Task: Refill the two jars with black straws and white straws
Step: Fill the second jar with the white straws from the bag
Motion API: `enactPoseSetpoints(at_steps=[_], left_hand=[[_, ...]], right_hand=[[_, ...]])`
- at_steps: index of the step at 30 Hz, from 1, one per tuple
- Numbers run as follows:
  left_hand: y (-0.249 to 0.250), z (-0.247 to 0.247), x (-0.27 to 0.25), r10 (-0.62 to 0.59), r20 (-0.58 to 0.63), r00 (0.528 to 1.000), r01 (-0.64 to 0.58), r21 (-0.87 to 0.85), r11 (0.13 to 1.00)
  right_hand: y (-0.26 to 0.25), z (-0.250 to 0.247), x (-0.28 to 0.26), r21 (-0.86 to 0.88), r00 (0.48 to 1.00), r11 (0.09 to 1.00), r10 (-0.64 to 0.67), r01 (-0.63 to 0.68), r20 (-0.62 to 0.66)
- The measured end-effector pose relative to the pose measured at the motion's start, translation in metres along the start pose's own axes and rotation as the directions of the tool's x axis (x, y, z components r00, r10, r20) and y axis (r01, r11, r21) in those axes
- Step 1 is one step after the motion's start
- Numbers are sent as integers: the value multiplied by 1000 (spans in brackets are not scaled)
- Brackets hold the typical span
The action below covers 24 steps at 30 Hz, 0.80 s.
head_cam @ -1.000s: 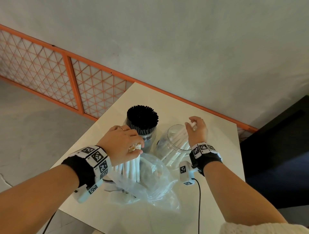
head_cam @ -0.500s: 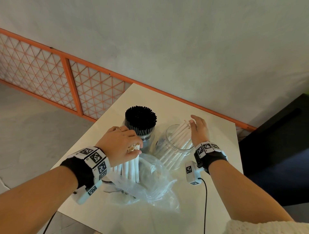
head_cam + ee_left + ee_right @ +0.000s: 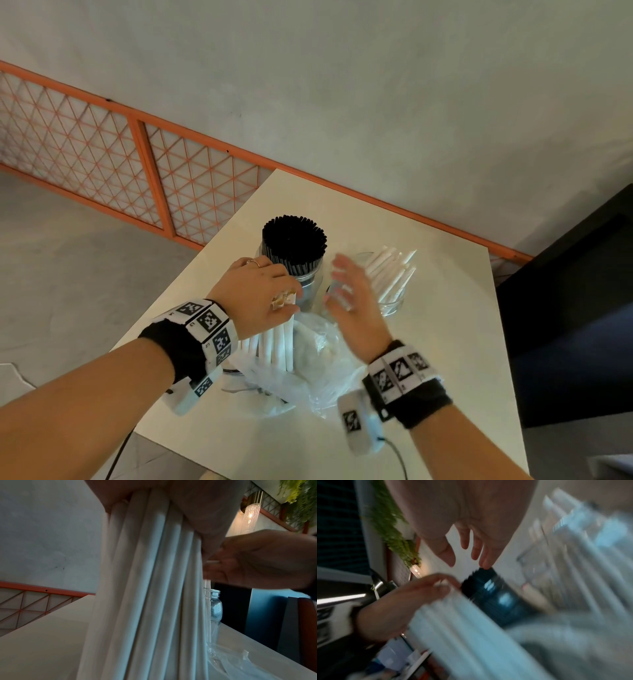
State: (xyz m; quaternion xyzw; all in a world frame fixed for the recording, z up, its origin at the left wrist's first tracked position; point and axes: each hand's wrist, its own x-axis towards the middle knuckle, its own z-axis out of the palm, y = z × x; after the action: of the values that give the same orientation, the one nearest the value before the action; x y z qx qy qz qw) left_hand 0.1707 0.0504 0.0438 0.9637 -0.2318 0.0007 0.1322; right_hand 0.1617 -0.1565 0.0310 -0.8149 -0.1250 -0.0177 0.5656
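Observation:
My left hand (image 3: 263, 294) grips the top of an upright bundle of white straws (image 3: 277, 346) that stands in a clear plastic bag (image 3: 308, 373); the same bundle of white straws (image 3: 154, 588) fills the left wrist view. A glass jar packed with black straws (image 3: 294, 245) stands just behind that hand. To its right, a clear jar (image 3: 394, 303) holds several white straws (image 3: 390, 270) leaning right. My right hand (image 3: 346, 291) hovers blurred between the two jars, fingers straight and empty. In the right wrist view its fingers (image 3: 476, 550) spread above the black straw jar (image 3: 493, 593).
The white table (image 3: 445, 342) ends at edges on the left and near side. An orange lattice railing (image 3: 137, 178) and a grey wall run behind it. A dark seat (image 3: 575, 308) lies to the right.
My right hand let go of the white straws in the clear jar and swung left toward the bundle. The left hand kept its grip and stayed put.

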Motion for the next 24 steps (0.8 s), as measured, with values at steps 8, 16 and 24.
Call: enactPoseSetpoints(at_steps=[8, 16, 24], left_hand=[[4, -7, -4, -31, 42, 999, 33, -50, 998], [-11, -12, -12, -146, 109, 983, 153, -61, 986], [-9, -1, -13, -147, 22, 989, 148, -87, 985]], right_hand=[[29, 75, -21, 120, 950, 954, 251, -275, 185], [28, 66, -15, 75, 947, 947, 306, -313, 96], [19, 52, -8, 156, 956, 943, 291, -294, 44]])
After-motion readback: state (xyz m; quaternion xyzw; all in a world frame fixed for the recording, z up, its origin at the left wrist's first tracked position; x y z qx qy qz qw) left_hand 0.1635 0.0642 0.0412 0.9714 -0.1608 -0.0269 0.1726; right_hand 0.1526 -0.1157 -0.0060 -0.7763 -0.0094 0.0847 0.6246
